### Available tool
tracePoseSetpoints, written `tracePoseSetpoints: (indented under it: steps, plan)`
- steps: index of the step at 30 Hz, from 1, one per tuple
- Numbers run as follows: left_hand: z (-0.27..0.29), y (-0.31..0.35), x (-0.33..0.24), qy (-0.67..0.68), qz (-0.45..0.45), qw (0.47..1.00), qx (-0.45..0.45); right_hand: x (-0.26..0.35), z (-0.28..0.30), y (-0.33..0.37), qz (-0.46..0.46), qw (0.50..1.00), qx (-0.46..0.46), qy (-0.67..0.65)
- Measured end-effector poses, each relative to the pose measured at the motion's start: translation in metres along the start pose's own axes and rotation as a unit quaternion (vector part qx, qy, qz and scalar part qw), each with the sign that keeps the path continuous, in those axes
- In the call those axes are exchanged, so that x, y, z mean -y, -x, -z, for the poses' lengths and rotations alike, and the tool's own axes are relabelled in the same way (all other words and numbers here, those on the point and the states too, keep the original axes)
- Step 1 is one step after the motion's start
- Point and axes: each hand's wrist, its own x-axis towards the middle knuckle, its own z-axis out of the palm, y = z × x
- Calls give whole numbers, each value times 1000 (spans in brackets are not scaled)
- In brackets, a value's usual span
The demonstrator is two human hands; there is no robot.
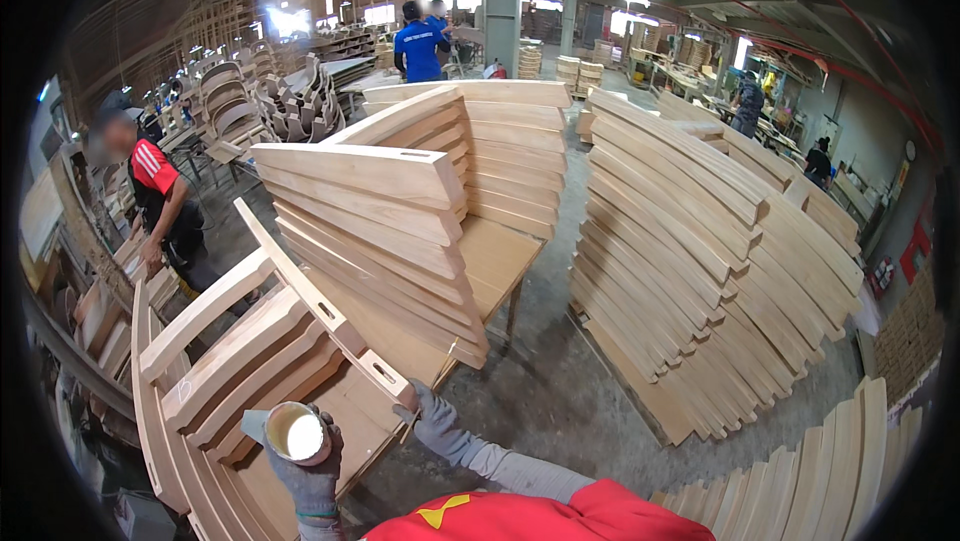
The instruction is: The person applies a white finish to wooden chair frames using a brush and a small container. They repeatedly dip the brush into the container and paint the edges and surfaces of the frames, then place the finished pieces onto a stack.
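My gloved left hand (309,489) is wrapped round a small cup (271,433) holding white liquid, probably glue. My right hand (441,427), also in a grey glove, grips the near end of a curved wooden piece (384,372) with a slot cut in its end. That piece lies on a stack of similar curved pieces (240,366) on a board-topped table (352,403) at my left. Another slotted piece (318,303) sits just behind it. Part of the right hand's grip is hidden by the wood.
Fanned stacks of curved wooden pieces (370,176) stand ahead on a table. More stacks (690,271) are at the right and near lower right (800,471). A person in a red-sleeved shirt (155,171) stands at left; others work farther back, one in blue (421,49).
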Motion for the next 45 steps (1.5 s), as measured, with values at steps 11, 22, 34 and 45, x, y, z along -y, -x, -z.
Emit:
tracePoseSetpoints:
  steps: [11,22,34,45]
  plan:
    - [-1,9,-4,12,4,1000,-7,1,2,-1,9,1000,-5,-3]
    - [4,10,-6,55,21,998,3,5,4,0,-14,1000,22,2]
    - [19,4,-4,-26,-9,999,27,2,2,-2,-21,999,23,-7]
    - [30,4,-4,-80,-55,995,24,-3,-4,2,10,1000,1,8]
